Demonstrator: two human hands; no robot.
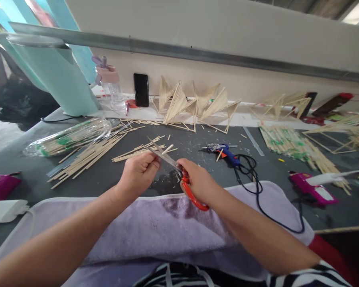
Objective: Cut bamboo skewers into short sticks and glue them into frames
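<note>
The bench (272,171) is dark gray. Left of the blue glue gun (223,150), the right hand (199,179) holds red scissors (192,194), blades apart, and the left hand (139,171) pinches a short wooden stick (168,149) at the blades. A purple towel (161,231) lies nearer than the gun. Behind the gun, pointy stick shapes (179,103) stand by a pale wall (197,28).

Shiny metal scissor blades (168,159), glossy plastic handles (192,196), matt wooden sticks (91,160), fuzzy cloth (155,231), glossy plastic wrapper (70,137)
</note>
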